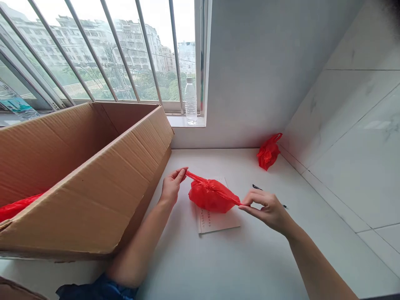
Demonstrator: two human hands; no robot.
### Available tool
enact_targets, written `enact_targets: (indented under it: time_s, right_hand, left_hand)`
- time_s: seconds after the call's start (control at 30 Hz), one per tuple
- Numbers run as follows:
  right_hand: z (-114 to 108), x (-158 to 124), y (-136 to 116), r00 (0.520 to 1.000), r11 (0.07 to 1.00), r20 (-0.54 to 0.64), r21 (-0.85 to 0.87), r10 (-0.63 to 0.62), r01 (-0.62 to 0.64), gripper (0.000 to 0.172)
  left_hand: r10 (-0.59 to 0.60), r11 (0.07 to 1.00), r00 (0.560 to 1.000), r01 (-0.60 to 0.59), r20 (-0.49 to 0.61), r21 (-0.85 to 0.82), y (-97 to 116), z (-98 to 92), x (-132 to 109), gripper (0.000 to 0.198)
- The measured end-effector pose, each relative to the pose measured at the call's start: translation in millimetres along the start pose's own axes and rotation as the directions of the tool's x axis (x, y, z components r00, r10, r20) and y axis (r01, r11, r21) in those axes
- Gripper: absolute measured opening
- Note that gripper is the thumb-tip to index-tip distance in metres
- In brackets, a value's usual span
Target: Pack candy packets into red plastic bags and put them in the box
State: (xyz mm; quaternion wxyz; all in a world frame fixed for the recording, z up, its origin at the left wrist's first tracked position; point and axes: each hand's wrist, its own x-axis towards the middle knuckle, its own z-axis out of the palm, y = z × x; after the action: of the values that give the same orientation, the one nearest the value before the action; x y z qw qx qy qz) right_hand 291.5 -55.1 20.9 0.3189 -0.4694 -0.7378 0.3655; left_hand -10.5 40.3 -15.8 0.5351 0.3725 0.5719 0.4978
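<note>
Between my hands is a red plastic bag (212, 198), bulging with contents I cannot see, its handles twisted together at the top. My left hand (171, 183) pinches one handle end and pulls it out to the left. The other handle end is pinched by my right hand (264, 208), stretched to the right. Beneath the bag lies a white notebook (218, 227) with writing on its page, partly covered. A black pen (257, 187) rests on the white table behind my right hand, which hides its middle.
A large open cardboard box (93, 200) stands at left, with red plastic (18, 207) inside. Another red bag (268, 152) sits in the back right corner by the tiled wall. A clear bottle (190, 102) stands on the windowsill; another bottle (18, 104) is at far left.
</note>
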Motion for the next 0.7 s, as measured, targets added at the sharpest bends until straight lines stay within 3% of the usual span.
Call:
enact_targets:
  time_s: [0.1,0.2,0.27,0.33,0.37,0.43,0.5,0.57,0.7]
  right_hand:
    - [-8.0,-25.5,26.6,0.960,0.958,0.144,0.124,0.240,-0.258,0.030]
    - [-3.1,-36.0,48.7,0.936,0.936,0.057,0.029,0.348,-0.350,0.043]
    - [10.2,-30.1,54.8,0.959,0.949,0.009,-0.149,0.282,-0.277,0.063]
    - [30.7,-12.4,55.7,0.992,0.953,0.060,-0.290,0.115,-0.093,0.082]
    - [42.7,-0.5,55.7,0.996,0.945,0.087,-0.326,0.024,0.005,0.089]
    - [67.4,23.9,57.1,0.988,0.923,0.096,-0.356,-0.120,0.147,0.097]
    - [89.5,40.6,61.1,0.979,0.911,0.073,-0.357,-0.191,0.205,0.098]
    - [106.4,44.1,67.3,0.977,0.907,0.047,-0.365,-0.210,0.212,0.095]
    - [124.5,28.4,87.6,0.977,0.881,0.077,-0.424,-0.197,0.211,0.088]
  left_hand:
    - [-0.020,1.000,1.000,0.020,0.015,0.024,-17.9,-22.9,-5.3,0.058]
    - [-0.080,0.977,0.995,0.066,0.061,0.202,-22.7,-42.0,-14.9,0.072]
    - [-0.080,0.909,0.991,0.027,0.110,0.417,-19.8,-43.5,-19.0,0.070]
    - [0.005,0.793,0.971,-0.150,0.240,0.590,-15.0,-31.7,-20.8,0.064]
    - [0.066,0.722,0.939,-0.278,0.337,0.634,-12.9,-21.6,-21.4,0.062]
    - [0.186,0.557,0.833,-0.526,0.520,0.643,-11.5,1.1,-23.6,0.057]
    - [0.232,0.421,0.732,-0.669,0.640,0.613,-15.4,18.6,-28.6,0.054]
    - [0.200,0.348,0.691,-0.712,0.694,0.610,-24.7,24.6,-36.3,0.056]
    - [0.190,0.261,0.697,-0.715,0.691,0.649,-49.1,13.0,-50.9,0.060]
